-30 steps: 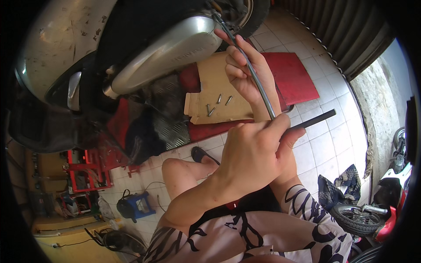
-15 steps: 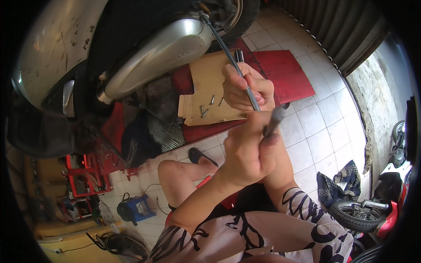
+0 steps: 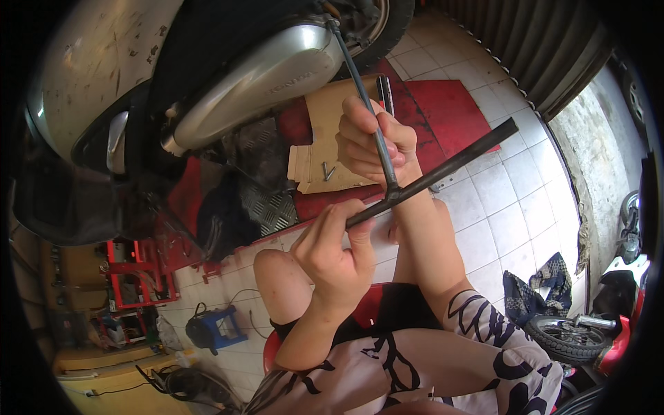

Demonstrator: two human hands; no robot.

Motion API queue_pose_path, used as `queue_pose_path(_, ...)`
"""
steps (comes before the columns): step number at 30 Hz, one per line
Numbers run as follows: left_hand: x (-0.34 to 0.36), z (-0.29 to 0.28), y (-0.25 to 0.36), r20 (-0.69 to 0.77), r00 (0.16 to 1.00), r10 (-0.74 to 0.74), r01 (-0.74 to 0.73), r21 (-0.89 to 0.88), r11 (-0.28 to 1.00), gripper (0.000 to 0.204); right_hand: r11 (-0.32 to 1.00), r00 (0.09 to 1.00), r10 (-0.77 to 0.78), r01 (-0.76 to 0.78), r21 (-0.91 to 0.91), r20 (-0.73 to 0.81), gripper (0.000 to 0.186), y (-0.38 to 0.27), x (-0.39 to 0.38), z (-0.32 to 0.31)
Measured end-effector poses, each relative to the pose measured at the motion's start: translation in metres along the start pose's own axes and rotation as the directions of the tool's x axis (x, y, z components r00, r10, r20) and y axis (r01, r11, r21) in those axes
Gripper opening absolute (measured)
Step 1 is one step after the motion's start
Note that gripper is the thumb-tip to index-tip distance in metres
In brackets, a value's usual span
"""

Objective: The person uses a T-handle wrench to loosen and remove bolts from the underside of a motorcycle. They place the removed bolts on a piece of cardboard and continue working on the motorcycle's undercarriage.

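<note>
A long T-handle wrench (image 3: pixel 449 162) reaches from my hands to the far end of the silver engine-side cover (image 3: pixel 266 83), close to the scooter's wheel (image 3: pixel 394 34). My right hand (image 3: pixel 379 142) is curled around its shaft, partway up from the crossbar. With its fingers pinched on the crossbar's left end is my left hand (image 3: pixel 337 249). The crossbar slants up to the right across my right forearm. What the wrench tip sits on is too small to make out. Beneath my right hand, a cardboard sheet (image 3: pixel 328 104) carries small metal bolts (image 3: pixel 327 171).
A red mat (image 3: pixel 453 114) lies under the cardboard on the tiled floor. To the left stand a red rack (image 3: pixel 142 277) and a blue-framed device (image 3: pixel 223 326). A loose wheel (image 3: pixel 564 339) and a checked cloth (image 3: pixel 539 290) lie at the lower right.
The wrench has turned, so its crossbar now shows lengthwise instead of end-on. My left hand has moved down and left with the crossbar's end; my right hand stays around the shaft.
</note>
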State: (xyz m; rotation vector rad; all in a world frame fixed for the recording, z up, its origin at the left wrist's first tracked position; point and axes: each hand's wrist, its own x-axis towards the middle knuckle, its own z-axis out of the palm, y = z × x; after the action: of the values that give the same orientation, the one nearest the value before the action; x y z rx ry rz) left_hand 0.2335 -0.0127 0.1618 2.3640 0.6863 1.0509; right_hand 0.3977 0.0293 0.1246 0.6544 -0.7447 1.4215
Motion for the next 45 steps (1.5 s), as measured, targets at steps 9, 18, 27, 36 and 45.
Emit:
queue_pose_path(9, 0.001, -0.007, 0.032, 0.237, 0.968, 0.086, -0.056, -0.131, 0.990, 0.043, 0.969, 0.981, 0.031, -0.076, -0.235, -0.191, 0.020, -0.005, -0.007, -0.011)
queue_pose_path(18, -0.029, -0.001, 0.028, 0.425, 0.904, -0.047, 0.111, -0.128, 0.986, 0.056, 0.994, 0.973, -0.023, -0.002, -0.111, -0.228, 0.023, -0.012, -0.005, -0.001)
queue_pose_path(27, -0.015, -0.017, 0.049, 0.221, 0.943, -0.247, 0.268, -0.070, 0.961, 0.074, 0.992, 0.936, -0.084, 0.047, -0.115, -0.343, 0.020, -0.021, -0.008, 0.004)
queue_pose_path(36, -0.014, -0.002, 0.052, 0.337, 0.941, 0.011, 0.086, -0.273, 0.958, 0.072, 0.967, 0.872, -0.122, -0.003, -0.254, -0.474, 0.023, -0.014, -0.006, 0.001)
queue_pose_path(45, -0.034, 0.012, 0.032, 0.441, 0.898, 0.000, 0.117, -0.240, 0.964, 0.066, 0.982, 0.833, -0.161, 0.079, -0.174, -0.530, 0.019, -0.012, -0.004, 0.000)
